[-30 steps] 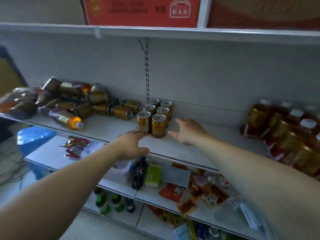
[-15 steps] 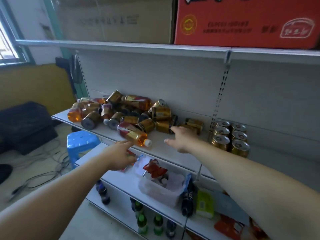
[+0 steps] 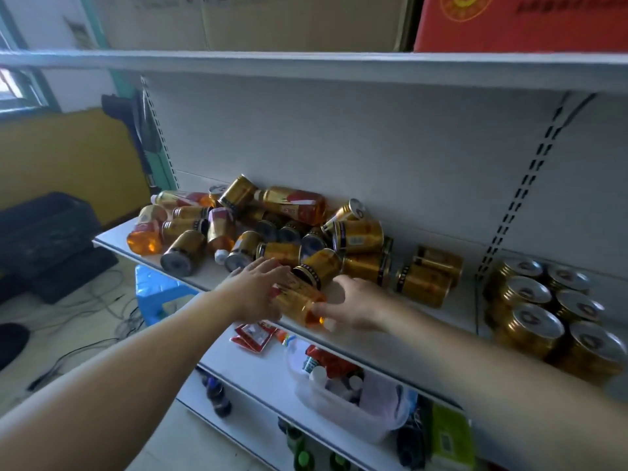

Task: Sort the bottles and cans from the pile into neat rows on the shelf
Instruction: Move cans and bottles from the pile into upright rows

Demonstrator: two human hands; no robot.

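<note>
– Amber bottle (image 3: 299,302) is what we're both worried about, right? It's lying on its side at the very front of the shelf (image 3: 465,311), white cap (image 3: 329,325) poking towards the lip, just in front of the pile (image 3: 272,229).

– Yep. Our left hand (image 3: 256,290) is laid over its label end, fingers fairly straight, touching rather than wrapped round. Our right hand (image 3: 353,305) has its thumb against the neck by the cap. We can't tell if it's actually gripping yet.

– So risk one: it's round, it's on its side, and the edge is right there. A sloppy nudge and we reckon it rolls off onto the lower shelf (image 3: 265,372).

– Risk two is the gold can (image 3: 319,266) leaning right behind it, seemingly against it. Lift the bottle out and that can may slide, and the stuff heaped above could follow.

– Also the plastic looks smooth and glossy, so a loose hold might slip.

– How does it look otherwise?

– Looks full of orange-brown liquid, red and gold label, cap on. The upright cans (image 3: 543,311) sit in tidy rows well to the right, so we've loads left to sort.
</note>
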